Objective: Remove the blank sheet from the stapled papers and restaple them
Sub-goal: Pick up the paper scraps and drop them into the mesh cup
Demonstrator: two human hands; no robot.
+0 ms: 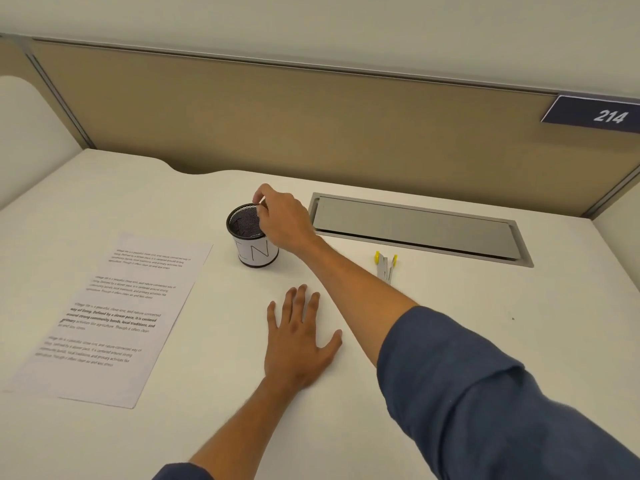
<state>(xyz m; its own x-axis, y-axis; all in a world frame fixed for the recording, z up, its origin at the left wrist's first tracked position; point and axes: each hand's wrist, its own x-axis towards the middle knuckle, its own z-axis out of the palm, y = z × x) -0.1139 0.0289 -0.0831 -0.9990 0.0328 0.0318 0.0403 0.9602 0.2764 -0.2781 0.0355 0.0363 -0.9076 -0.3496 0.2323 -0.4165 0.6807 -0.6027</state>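
Observation:
The printed papers (114, 317) lie flat on the left of the white desk (450, 323), with paragraphs of text on the top sheet. A black mesh cup (251, 237) with a white label stands behind the desk's middle. My right hand (284, 220) hovers over the cup's right rim, thumb and forefinger pinched together. Whether something small sits in the pinch is too small to tell. My left hand (299, 341) rests palm down on the desk in front of the cup, fingers spread and holding nothing. A small grey tool with yellow ends (386, 268) lies to the right of my right forearm.
A grey metal cable flap (415, 230) is set into the desk at the back right. A tan partition (311, 116) runs along the desk's far edge, with a dark sign reading 214 (595, 114) at its right end.

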